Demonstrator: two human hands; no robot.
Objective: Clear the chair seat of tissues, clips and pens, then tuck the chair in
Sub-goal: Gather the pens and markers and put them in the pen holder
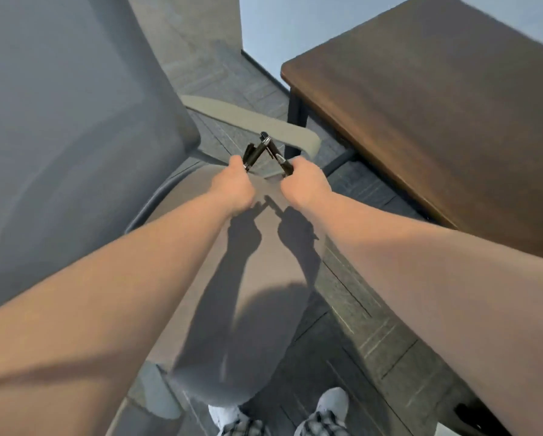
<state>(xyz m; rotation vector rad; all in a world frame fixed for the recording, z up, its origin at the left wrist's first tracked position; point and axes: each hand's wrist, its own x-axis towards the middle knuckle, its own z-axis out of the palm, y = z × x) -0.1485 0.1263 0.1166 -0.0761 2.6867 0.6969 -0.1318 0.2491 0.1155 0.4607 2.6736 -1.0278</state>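
Both my hands hover over the far end of the taupe chair seat (232, 309), close together. My left hand (232, 187) is closed around black pens (256, 151) with silver bands, their tips pointing up and to the right. A black pen (279, 160) is gripped in my right hand (304, 184), angled up to the left so it meets the left hand's pens in a peak. The visible seat surface carries only the shadows of my arms. The chair's grey backrest (59, 136) fills the left side, and its tan armrest (257, 124) lies just beyond the pens.
A dark brown wooden table (437, 105) with a black leg (295, 105) stands to the right of the chair. Grey plank flooring (374, 325) runs between them. My white shoes (330, 404) show at the bottom edge.
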